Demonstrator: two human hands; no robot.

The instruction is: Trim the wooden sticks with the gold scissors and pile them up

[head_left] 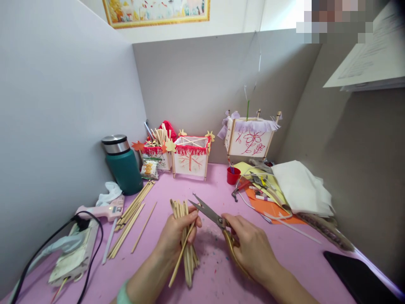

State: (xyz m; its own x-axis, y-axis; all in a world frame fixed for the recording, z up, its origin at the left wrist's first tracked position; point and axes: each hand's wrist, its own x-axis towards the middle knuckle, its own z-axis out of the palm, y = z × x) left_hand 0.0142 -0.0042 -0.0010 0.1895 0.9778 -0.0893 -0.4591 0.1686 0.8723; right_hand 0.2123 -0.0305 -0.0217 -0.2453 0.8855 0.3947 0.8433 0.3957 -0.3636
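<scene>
Two paper lanterns (249, 137) stand on the pink table (294, 245). The left hand (177, 234) curls its fingers (193, 226) around a bundle of wooden sticks (186, 249); the right hand (251, 245) grips one pair of open scissors (205, 213) beside it. One red cup (233, 175) holds pens (232, 168).

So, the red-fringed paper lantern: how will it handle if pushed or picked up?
The red-fringed paper lantern is probably light for its size, being thin paper panels on slim wooden corner sticks. It likely tips easily, standing on narrow stick ends. The paper looks fragile, so a firm grip could dent or tear it.
</scene>
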